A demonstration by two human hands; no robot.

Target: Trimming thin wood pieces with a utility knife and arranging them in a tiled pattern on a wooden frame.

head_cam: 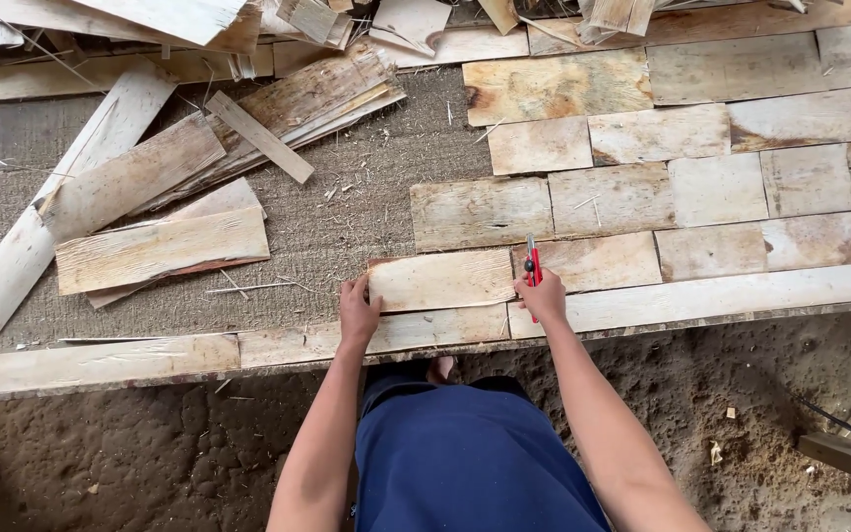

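- My right hand (541,294) is closed around a red-handled utility knife (533,264), blade end pointing away from me along the right edge of the veneer sheet (440,279).
- My left hand (358,309) presses flat on the left end of the same sheet, fingers over its corner; it pins rather than grasps.
- The veneer sheet lies on the coarse woven mat (347,217), at the left end of the nearest row, just above the long edge strip (701,296).
- Handling, by judgement: thin, light and dry wood; stiff along the grain, likely to split or crack if bent across it. Edges look splintery. Best held by pressing flat or lifting by both short ends.
- To the right, laid veneer pieces (682,187) butt together in rows, touching my sheet.
- To the left, a loose pile of offcuts (150,207) lies well apart; splinters scatter between.
- Nothing blocks either hand.
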